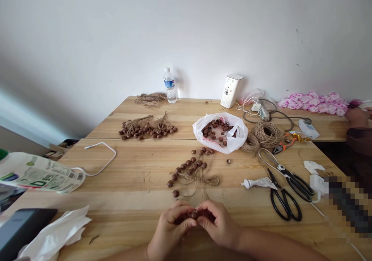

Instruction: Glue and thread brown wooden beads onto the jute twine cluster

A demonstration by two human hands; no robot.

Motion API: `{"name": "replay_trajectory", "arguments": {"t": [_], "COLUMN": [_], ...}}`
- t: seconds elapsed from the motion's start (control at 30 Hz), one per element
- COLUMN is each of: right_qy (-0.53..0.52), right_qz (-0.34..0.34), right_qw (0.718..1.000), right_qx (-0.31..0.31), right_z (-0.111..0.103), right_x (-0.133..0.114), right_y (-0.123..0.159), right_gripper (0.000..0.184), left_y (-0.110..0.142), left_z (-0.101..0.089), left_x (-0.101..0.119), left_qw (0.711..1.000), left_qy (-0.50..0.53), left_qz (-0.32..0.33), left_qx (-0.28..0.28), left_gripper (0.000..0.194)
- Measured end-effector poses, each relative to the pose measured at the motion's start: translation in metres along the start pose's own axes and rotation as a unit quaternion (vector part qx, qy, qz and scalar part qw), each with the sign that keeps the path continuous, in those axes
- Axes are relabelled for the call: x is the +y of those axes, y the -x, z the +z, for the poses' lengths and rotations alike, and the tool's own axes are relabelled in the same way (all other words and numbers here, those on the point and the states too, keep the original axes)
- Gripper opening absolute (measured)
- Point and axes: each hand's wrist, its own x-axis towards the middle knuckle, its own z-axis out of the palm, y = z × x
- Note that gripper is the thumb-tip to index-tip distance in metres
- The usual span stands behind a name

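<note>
At the table's near edge my left hand [177, 224] and my right hand [217, 222] meet, fingers closed around a round brown nutshell [194, 215]. Twine runs up from between the fingers; more brown shells are partly hidden by them. Just beyond lies a looped bundle of jute twine [213, 180] with several brown nutshells [188, 163] on its strand ends. Farther back, a white plastic bag [200, 123] lies open with loose and broken shells inside. Finished-looking twine bunches with shells [148, 129] rest at the back left.
On the right are black-handled scissors [286, 206], a second pair [299, 183], a white glue tube [258, 183], twine coils [267, 134] and orange pliers [283, 144]. A water bottle [170, 86] stands behind. At left lie a large bottle [43, 173] and tissue [58, 234]. Another person's hand [357, 117] shows far right.
</note>
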Motion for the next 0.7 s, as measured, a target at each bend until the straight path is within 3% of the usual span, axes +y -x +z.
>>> {"name": "replay_trajectory", "arguments": {"t": [0.1, 0.2, 0.53, 0.7], "right_qy": [0.005, 0.012, 0.011, 0.010], "right_qz": [-0.004, -0.021, -0.001, 0.001], "right_qw": [1.000, 1.000, 1.000, 1.000], "right_qx": [-0.013, -0.013, -0.023, -0.018], "right_z": [-0.0016, -0.0029, -0.0016, -0.0019], "right_x": [-0.0027, -0.0046, 0.0001, -0.0020], "right_y": [-0.0017, -0.0035, -0.0014, -0.0028], "right_gripper": [0.013, 0.011, 0.007, 0.006], "left_y": [0.0005, 0.0011, 0.0035, 0.0040], "left_z": [-0.0042, -0.0053, -0.0035, -0.0031], "left_x": [-0.0005, -0.0012, -0.0026, -0.0018], "left_qw": [0.990, 0.978, 0.965, 0.969], "left_qy": [-0.086, -0.131, -0.172, -0.169], "left_qz": [0.115, 0.161, 0.196, 0.180], "left_qx": [0.015, 0.024, 0.008, -0.005], "left_gripper": [0.019, 0.018, 0.020, 0.020]}}
